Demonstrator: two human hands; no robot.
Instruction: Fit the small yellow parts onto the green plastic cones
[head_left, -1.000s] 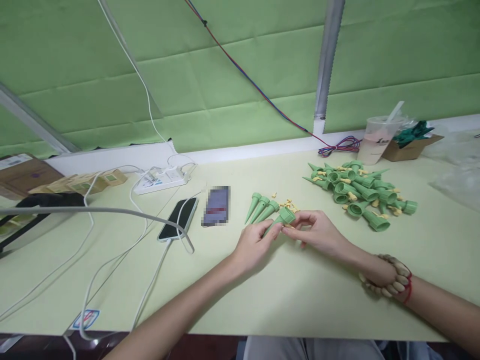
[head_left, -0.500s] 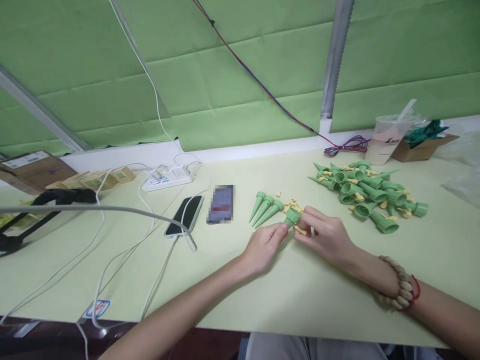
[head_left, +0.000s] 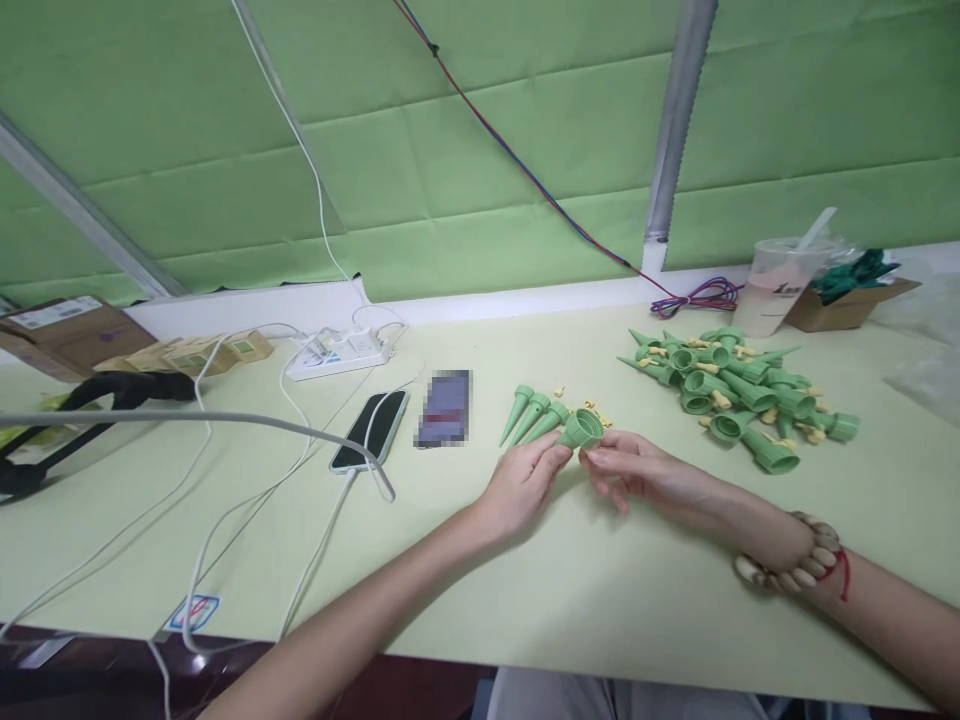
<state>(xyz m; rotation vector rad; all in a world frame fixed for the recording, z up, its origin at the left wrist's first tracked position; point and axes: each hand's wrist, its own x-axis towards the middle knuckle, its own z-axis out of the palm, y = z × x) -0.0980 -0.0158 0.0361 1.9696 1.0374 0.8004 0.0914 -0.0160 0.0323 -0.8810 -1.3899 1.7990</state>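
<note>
The cone (head_left: 581,429) sits between the hands, its narrow end closed in the left hand (head_left: 525,482), thumb along its side, and its wide mouth angled up, probably so the inside and flank stay reachable. The right hand (head_left: 637,468) has its fingertips at the cone's right side; whether they pinch a small part, I cannot tell. Just beyond the grip lie yellow bits (head_left: 596,411), seemingly kept within easy reach. Left of those, three cones (head_left: 530,416) lie side by side, tips toward the wearer, apparently for easy picking. Right of the grip, well apart, a pile (head_left: 750,397) mixes cones with yellow pieces, perhaps to keep the two groups separate.
</note>
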